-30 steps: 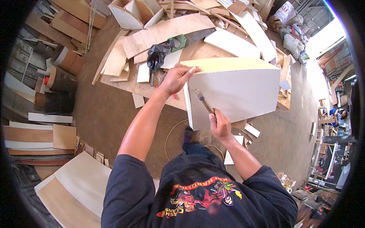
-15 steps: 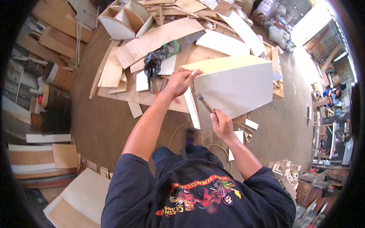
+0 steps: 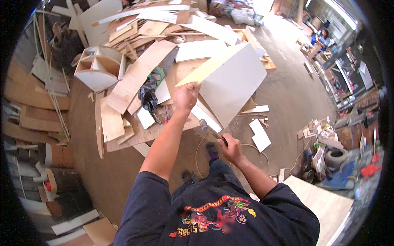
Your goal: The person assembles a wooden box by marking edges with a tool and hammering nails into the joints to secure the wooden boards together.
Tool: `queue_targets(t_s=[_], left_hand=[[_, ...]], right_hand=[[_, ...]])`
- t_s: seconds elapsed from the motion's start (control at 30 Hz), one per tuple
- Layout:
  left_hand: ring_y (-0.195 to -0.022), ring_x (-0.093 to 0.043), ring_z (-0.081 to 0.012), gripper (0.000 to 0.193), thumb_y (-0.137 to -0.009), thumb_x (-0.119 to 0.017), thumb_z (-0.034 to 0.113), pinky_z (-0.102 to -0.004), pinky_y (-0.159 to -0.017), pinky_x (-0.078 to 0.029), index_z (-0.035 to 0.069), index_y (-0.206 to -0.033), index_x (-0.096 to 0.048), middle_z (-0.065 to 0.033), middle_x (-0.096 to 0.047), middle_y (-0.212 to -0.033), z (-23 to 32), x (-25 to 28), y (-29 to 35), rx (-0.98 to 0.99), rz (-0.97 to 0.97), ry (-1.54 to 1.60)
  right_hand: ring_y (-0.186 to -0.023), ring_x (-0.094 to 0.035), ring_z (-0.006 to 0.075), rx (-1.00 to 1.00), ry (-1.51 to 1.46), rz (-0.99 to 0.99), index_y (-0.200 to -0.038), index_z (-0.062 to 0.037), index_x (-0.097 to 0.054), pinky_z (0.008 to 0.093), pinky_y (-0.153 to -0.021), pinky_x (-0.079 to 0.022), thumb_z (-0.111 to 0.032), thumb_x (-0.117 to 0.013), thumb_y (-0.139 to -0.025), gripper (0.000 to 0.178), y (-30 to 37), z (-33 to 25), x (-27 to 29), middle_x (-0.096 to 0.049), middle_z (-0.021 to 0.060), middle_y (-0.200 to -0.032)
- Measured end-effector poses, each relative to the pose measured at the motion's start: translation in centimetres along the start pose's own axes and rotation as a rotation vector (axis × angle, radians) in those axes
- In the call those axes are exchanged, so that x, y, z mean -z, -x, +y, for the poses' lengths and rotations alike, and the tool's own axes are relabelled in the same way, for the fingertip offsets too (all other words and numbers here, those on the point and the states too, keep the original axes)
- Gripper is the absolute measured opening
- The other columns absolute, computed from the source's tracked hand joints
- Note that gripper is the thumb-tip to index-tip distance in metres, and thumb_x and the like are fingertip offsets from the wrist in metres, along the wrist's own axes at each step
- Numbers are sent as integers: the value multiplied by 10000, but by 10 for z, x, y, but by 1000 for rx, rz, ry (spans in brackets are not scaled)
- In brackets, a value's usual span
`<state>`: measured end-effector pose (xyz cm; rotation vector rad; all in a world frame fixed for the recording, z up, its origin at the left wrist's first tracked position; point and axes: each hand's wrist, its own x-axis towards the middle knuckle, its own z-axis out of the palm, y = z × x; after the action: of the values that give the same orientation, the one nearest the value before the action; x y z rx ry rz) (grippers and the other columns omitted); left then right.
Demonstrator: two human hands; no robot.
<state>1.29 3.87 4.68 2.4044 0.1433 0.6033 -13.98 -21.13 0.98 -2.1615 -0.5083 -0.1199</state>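
A hammer (image 3: 212, 132) is in my right hand (image 3: 232, 148), its fingers wrapped round the handle and its head pointing up and left. Ahead stands a wooden piece with a large white side panel (image 3: 234, 78) and a pale yellow top face (image 3: 209, 63). Its near left corner is under my left hand (image 3: 186, 96), whose fingers are closed at the edge; any small item between them is hidden. The hammer head is apart from the panel, lower and nearer to me.
A low wooden work surface (image 3: 164, 133) carries boards, a black plastic bag (image 3: 148, 93) and a green item (image 3: 159, 74). Wood offcuts pile up behind. A divided wooden box (image 3: 98, 71) stands left. A cord (image 3: 262, 152) and white scraps (image 3: 259, 135) lie on the floor. Another person (image 3: 322, 39) is far right.
The view has turned, moving the scene left and down in the picture. The white-panelled piece appears more tilted. My left hand stays at its corner, and the right keeps the hammer, now lower.
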Motion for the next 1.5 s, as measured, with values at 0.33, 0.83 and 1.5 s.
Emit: queue_targets(t_s=[0.33,0.83,1.5], left_hand=[[-903,-718,-434,358,-1029,-556,382,-526,-818,-560,86,-1049,-756,-219,-743,-951,16,8,-26,-181,-240,-204],[-1110,-687,-404,518,-1104,-364,413,-522,-956,-534,-10,-1211,-643,-232,-726,-1147,80,-112,-168,-275,-666,-331],[-1013,-709,-415,557,-1048,-501,518,-483,-913,-542,31,-1029,-771,-235,-748,-1055,158,-287,-327,-31,-634,-121]], right_hand=[[-782,-717,417,-73,-1,147,-1074,-25,-667,445,-665,-554,-348,-636,-1029,328,14,-12,-1,-696,232,-860],[-607,-649,245,-207,-206,338,-1053,-9,-670,386,-577,-503,-248,-687,-1009,244,-82,75,16,-649,145,-701],[-664,-695,242,-415,-219,540,-1069,-9,-659,363,-609,-522,-249,-648,-1030,244,-143,155,83,-679,135,-749]])
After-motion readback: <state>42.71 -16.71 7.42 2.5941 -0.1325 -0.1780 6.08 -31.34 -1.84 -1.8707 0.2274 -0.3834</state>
